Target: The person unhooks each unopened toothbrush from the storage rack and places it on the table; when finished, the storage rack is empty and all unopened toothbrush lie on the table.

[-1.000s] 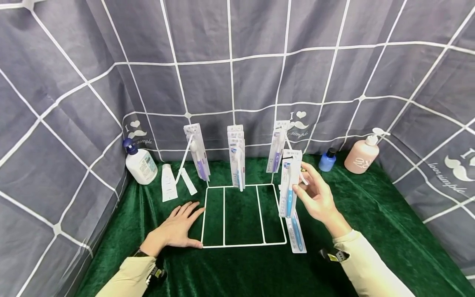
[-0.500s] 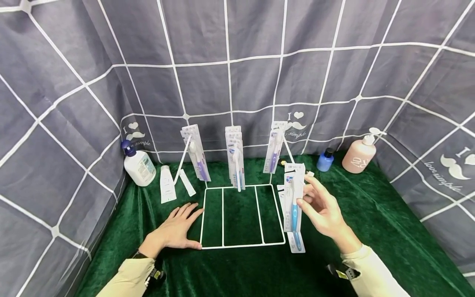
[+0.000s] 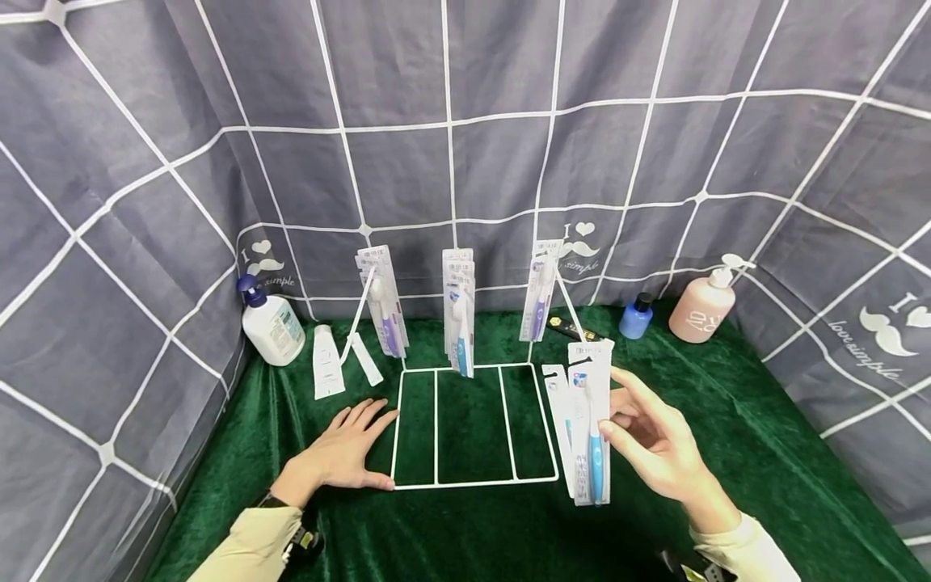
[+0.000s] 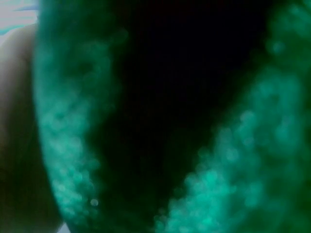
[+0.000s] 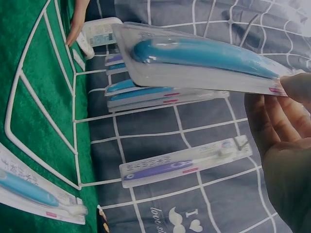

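Observation:
My right hand [image 3: 658,440] pinches a packaged toothbrush [image 3: 596,465] with a blue handle, held upright at the right of a white wire rack [image 3: 476,484]. In the right wrist view its blister pack [image 5: 194,58] stretches leftward from the fingers. Partly behind it, another packaged blue toothbrush [image 5: 26,187] lies on the green cloth. My left hand [image 3: 340,451] rests spread on the cloth, thumb at the rack's front left corner. Packaged toothbrushes hang on the rack: purple at left [image 3: 385,303], several blue in the middle [image 3: 461,335], purple at right [image 3: 540,303]. The left wrist view is mostly blurred green.
Left of the rack are a white tube [image 3: 328,364] and a white pump bottle [image 3: 275,330]. At the right back stand a small blue bottle [image 3: 636,319] and a pink pump bottle [image 3: 701,309]. A dark narrow object [image 3: 570,327] lies behind the rack's right side. A grey curtain [image 3: 502,162] closes the back.
My right hand has come nearer and a little rightward, lowering the held toothbrush. More of the lying pack and the dark narrow object now shows. My left hand has stayed put.

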`<state>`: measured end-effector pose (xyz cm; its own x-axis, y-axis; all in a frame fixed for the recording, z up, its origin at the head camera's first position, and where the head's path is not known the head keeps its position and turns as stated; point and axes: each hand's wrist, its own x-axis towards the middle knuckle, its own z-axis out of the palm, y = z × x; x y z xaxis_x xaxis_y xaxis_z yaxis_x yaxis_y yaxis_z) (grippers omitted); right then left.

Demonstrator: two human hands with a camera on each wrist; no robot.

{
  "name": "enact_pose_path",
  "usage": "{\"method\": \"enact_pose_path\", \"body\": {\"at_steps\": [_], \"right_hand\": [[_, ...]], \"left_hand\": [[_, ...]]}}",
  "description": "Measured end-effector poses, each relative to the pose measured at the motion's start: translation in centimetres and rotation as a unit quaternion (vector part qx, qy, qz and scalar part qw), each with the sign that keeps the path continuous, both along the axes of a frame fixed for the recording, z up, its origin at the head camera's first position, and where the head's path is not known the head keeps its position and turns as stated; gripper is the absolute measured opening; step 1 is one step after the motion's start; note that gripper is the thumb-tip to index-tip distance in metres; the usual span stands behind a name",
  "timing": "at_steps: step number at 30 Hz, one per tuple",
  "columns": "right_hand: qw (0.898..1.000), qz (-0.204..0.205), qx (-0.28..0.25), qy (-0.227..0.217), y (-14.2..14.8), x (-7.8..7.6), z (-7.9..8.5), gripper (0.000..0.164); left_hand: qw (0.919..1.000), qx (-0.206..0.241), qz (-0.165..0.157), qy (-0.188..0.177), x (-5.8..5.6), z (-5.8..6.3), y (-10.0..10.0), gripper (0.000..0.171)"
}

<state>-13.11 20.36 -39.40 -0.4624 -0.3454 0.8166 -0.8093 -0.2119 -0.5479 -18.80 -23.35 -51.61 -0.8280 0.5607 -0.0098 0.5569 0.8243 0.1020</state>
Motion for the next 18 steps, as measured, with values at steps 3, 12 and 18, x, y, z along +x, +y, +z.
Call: {"method": "enact_pose_path", "body": {"at_steps": [3, 12, 18], "right_hand": [[1.000, 0.009, -0.005, 0.000, 0.3, 0.4, 0.3, 0.057], [0.998, 0.025, -0.055, 0.022, 0.4, 1.1, 2.2, 0.058], [0.994, -0.014, -0.104, -0.031, 1.8, 0.1, 2.3, 0.060]], "left_hand": [[1.0000, 0.000, 0.000, -0.001, 0.1, 0.1, 0.0, 0.109], [1.0000, -0.004, -0.001, 0.002, 0.1, 0.2, 0.1, 0.109], [1.0000, -0.004, -0.002, 0.004, 0.1, 0.1, 0.0, 0.109]]}}
